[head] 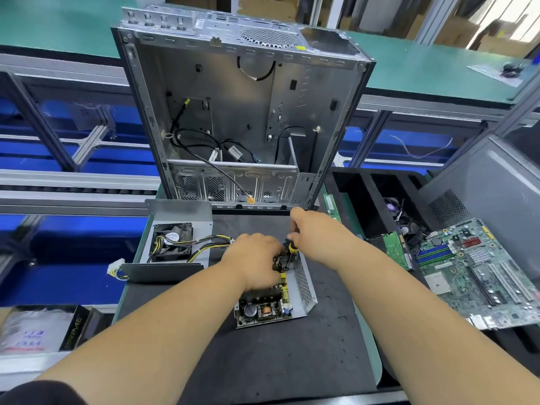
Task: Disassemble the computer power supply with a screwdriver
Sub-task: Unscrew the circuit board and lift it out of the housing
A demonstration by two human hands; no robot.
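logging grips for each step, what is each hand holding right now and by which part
The right hand grips the screwdriver by its yellow-and-black handle. The left hand rests on the power supply circuit board at its far end.

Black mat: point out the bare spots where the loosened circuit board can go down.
Most bare black mat lies nearest the person, between the forearms below the power supply tray. A smaller strip lies between the tray and the computer case. Crowded: the left, with the fan cover; the right, with the motherboard.
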